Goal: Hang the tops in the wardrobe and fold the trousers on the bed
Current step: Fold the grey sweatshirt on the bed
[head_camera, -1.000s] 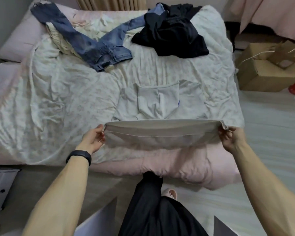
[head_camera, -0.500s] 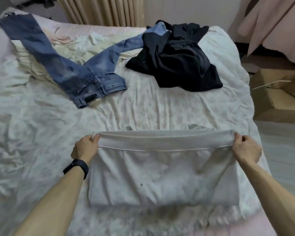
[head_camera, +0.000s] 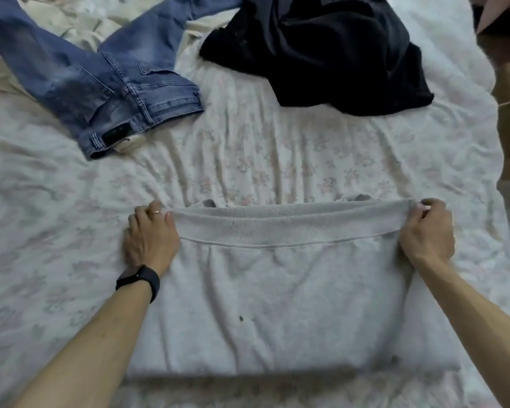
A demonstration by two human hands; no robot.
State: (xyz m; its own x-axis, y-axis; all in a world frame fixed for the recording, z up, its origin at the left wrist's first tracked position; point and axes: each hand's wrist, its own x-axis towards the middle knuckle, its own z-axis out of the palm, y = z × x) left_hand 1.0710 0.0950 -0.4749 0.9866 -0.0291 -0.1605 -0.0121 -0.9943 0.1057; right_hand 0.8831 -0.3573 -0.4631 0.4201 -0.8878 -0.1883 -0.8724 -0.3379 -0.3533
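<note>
while left hand grips waistband of grey trousers, right hand pinches opposite end.

Bed: grey trousers folded at near edge; jeans far left; black garment far right.

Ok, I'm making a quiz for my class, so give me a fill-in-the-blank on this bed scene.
1. The left hand and right hand grip the folded garment, whose colour is ___.
2. The jeans lie to the ___ of the dark garment.
3. The wristband on the left arm is ___.
Missing: grey; left; black.
</note>
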